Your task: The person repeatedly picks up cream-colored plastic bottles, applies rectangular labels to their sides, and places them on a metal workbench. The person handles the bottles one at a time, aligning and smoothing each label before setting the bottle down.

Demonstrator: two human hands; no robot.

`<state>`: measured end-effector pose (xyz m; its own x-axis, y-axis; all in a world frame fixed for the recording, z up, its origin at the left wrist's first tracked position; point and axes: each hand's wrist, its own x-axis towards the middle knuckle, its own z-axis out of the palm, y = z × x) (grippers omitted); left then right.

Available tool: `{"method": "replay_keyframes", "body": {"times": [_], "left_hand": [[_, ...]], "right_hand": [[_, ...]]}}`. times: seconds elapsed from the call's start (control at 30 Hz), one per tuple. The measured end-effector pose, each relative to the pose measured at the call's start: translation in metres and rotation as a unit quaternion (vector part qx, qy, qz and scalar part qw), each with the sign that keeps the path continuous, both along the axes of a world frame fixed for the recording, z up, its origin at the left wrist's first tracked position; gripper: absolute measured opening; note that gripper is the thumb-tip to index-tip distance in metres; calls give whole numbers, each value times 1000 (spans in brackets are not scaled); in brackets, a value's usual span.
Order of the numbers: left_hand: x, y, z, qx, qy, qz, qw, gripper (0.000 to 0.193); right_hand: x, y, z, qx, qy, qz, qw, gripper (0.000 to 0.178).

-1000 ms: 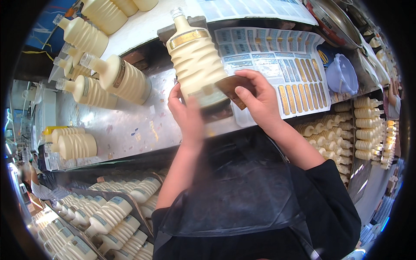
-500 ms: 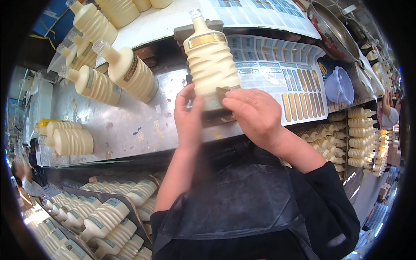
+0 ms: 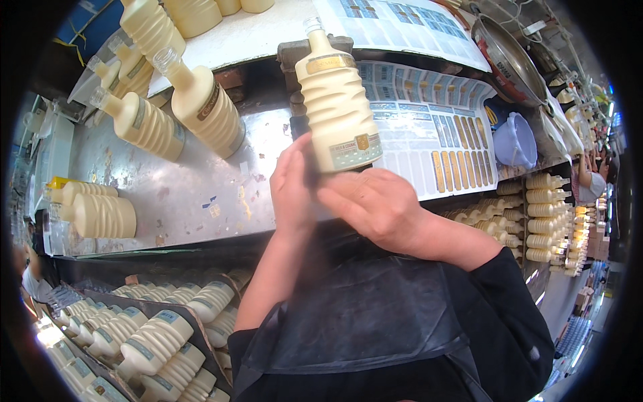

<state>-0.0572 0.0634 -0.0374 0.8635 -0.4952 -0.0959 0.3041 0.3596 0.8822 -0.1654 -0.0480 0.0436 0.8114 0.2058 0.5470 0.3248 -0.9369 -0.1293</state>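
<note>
At the near edge of the scuffed metal bench (image 3: 174, 194), the left hand (image 3: 291, 184) stood fingers-up beside the bottle's base and the right hand (image 3: 378, 201) came across below it, knuckles up, fingers bent leftward; blur and overlap, could not tell whether either gripped anything. Cream bottle (image 3: 338, 110), wavy-ribbed, clear-threaded at the mouth, lay against a rough dark block (image 3: 291, 52), neck pointing away from the wearer, long axis leaning slightly left.
</note>
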Motion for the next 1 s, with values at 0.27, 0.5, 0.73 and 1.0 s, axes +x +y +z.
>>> {"method": "replay_keyframes", "body": {"times": [0.27, 0.5, 0.73, 1.0], "left_hand": [[-3, 0, -7, -8, -6, 10, 1000, 45], [-4, 4, -7, -13, -21, 14, 1000, 42], [-2, 4, -12, -29, 2, 4, 1000, 44], [-1, 3, -9, -9, 22, 8, 1000, 45]], "right_hand": [[3, 4, 0, -16, 38, -12, 999, 29], [11, -12, 8, 25, -32, -32, 999, 28], [16, -3, 2, 58, -71, 18, 996, 22], [12, -3, -12, 116, -4, -16, 993, 34]]}}
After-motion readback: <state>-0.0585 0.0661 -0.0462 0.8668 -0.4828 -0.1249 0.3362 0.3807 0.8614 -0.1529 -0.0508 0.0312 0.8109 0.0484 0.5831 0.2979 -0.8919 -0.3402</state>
